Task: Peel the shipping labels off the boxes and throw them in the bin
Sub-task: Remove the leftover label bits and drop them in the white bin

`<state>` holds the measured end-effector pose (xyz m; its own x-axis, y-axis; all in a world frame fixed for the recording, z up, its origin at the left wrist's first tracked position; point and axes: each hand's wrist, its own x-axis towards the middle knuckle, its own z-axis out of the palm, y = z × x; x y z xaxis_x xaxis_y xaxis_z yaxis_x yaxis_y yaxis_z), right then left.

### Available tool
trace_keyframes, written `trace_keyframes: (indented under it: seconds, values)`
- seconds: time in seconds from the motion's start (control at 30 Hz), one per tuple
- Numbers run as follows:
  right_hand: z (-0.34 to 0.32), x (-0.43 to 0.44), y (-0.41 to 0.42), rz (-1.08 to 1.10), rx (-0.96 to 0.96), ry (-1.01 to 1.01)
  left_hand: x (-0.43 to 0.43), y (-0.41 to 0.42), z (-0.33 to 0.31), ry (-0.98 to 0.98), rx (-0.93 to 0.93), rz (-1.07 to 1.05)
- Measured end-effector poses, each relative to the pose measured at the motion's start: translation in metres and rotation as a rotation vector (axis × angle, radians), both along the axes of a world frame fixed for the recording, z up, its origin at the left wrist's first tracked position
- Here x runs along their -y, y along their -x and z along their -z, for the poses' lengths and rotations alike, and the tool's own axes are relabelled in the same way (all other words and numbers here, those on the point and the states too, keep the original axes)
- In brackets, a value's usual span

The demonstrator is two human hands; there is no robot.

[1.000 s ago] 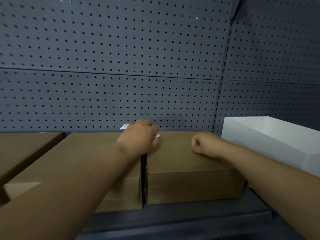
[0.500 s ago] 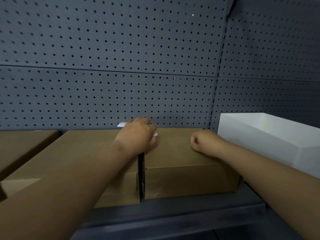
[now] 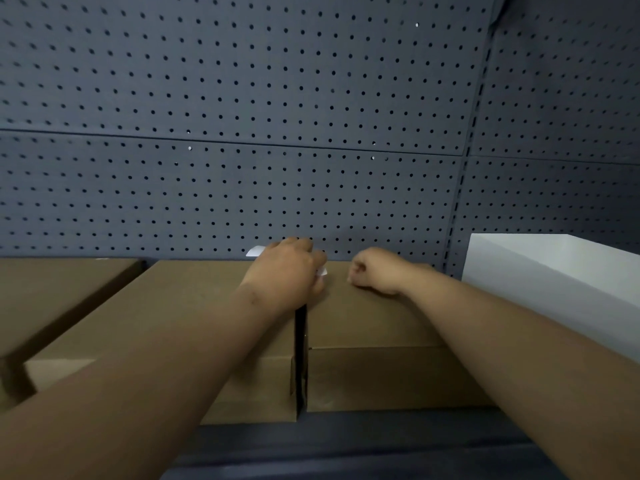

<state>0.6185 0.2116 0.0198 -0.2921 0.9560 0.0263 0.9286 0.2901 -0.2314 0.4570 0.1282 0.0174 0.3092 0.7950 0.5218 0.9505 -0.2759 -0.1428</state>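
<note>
While the left hand (image 3: 285, 268) is closed over a white paper shipping label (image 3: 255, 251) near the far edges of two brown cardboard boxes (image 3: 374, 306), the fisted, empty right hand (image 3: 375, 271) is rested nearer the white bin (image 3: 554, 271), to the right.

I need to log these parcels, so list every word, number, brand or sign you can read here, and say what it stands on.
None can be read.
White label in the left hand: only bare slivers show; any print is hidden.
Cardboard boxes: plain brown, no visible print.
White bin: blank.
Pegboard: holes only, no sign.
</note>
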Motion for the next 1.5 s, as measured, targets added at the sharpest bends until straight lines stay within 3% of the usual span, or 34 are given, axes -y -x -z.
trace_keyframes:
  seconds: [0.1,0.2,0.3,0.6,0.73,0.87,0.97,1.17,1.33,1.5]
  values:
    - [-0.001,-0.01,-0.003,0.109,0.041,-0.007,-0.001,0.004,-0.002,-0.006,0.004,-0.007]
    - [0.0,-0.01,-0.007,0.023,0.005,0.005,-0.002,0.005,-0.004,0.0,0.0,-0.018]
    - [-0.003,-0.011,-0.006,0.093,0.086,-0.021,-0.003,0.006,-0.005,-0.006,0.002,-0.021]
    - [0.004,-0.016,0.008,0.037,0.099,-0.06,-0.001,0.007,-0.004,-0.001,0.031,-0.022]
    - [0.006,-0.005,0.01,0.122,0.128,-0.125,0.001,0.007,-0.001,0.005,0.031,-0.021]
    - [0.004,0.053,0.017,-0.221,-0.027,-0.045,0.004,0.01,0.0,0.001,0.037,-0.028]
    - [-0.001,0.094,-0.003,-0.427,0.043,0.013,0.007,0.013,0.001,-0.012,0.047,-0.03]
    - [0.0,0.065,-0.064,-0.049,0.031,-0.069,0.012,0.013,0.005,-0.013,0.072,-0.024]
    - [0.009,0.091,-0.044,-0.3,0.061,-0.004,0.011,0.005,0.002,-0.012,0.05,0.005]
    - [0.004,0.076,-0.071,-0.101,0.057,-0.131,0.008,-0.001,0.0,-0.032,0.039,0.009]
